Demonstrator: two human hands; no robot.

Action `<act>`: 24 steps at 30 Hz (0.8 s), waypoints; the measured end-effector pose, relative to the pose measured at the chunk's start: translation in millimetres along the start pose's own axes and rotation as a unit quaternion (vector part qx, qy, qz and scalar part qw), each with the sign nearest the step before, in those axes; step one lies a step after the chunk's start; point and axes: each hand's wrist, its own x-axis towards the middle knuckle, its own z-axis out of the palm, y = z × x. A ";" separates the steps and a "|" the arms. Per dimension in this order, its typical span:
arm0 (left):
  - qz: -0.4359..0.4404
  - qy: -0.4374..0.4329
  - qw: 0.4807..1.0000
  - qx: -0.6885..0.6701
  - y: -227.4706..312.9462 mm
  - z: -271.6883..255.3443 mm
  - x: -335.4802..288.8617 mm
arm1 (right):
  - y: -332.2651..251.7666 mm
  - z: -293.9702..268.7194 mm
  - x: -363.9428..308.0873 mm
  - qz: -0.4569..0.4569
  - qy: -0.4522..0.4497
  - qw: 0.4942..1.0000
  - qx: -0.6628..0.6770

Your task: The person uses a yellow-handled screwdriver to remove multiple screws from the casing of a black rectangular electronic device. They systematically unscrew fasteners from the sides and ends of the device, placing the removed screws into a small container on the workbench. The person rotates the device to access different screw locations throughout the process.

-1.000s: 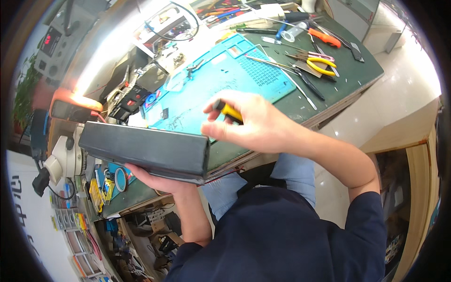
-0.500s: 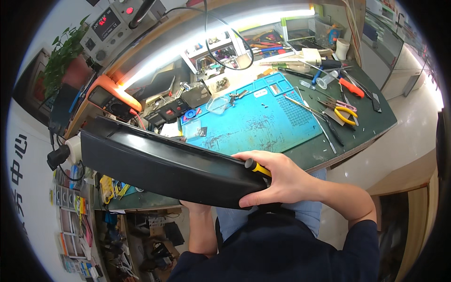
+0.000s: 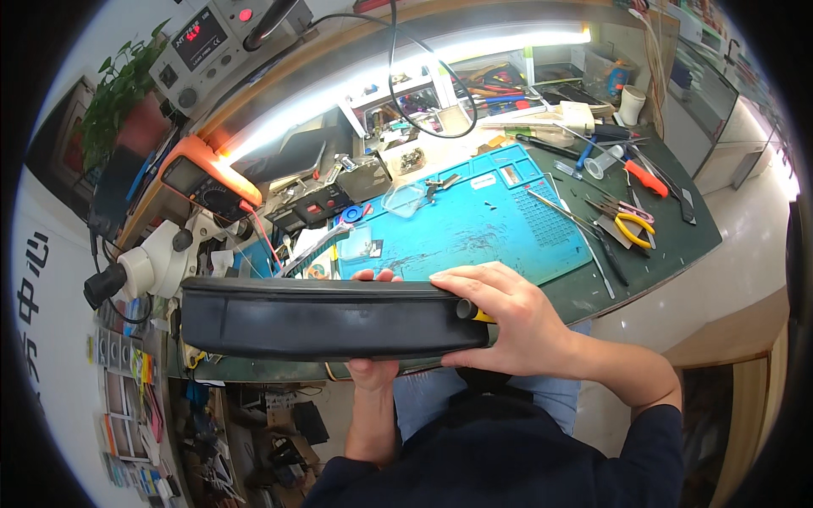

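A long, black plastic casing [image 3: 326, 320] with a slightly curved lower edge lies crosswise in front of me, held off the bench. My left hand [image 3: 373, 374] grips it from beneath near its middle; the fingertips show over the far edge and the thumb on the near side, while the palm is hidden. At its right end my right hand [image 3: 517, 317] is closed round the casing. A tool with a yellow and black handle [image 3: 474, 311], perhaps a screwdriver, is tucked in the same hand, its other end hidden.
Beyond the casing a blue repair mat [image 3: 457, 229] covers part of the green bench. Yellow-handled pliers [image 3: 633, 227], tweezers and a red-handled tool [image 3: 646, 179] lie at right. An orange multimeter [image 3: 203, 182] and a white microscope [image 3: 152, 269] stand at left.
The casing has turned level and rolled, its left end coming down and toward me, so its long side faces up. My left fingers now show over its far edge.
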 end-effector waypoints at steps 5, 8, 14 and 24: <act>-0.109 0.051 0.993 0.016 3.7 -1.2 -27.0 | 9.3 -29.1 9.1 -0.023 -0.036 0.997 -0.059; -0.208 0.047 0.977 -0.007 -8.0 -7.3 -39.9 | 13.5 -50.9 8.0 0.009 -0.063 0.993 -0.096; -0.352 0.085 0.921 -0.145 -16.8 39.9 -28.2 | 18.7 -85.5 5.8 0.087 -0.118 0.983 -0.108; -0.516 0.085 0.780 -0.345 3.3 63.5 -10.5 | 20.0 -98.1 36.2 0.102 -0.190 0.966 -0.144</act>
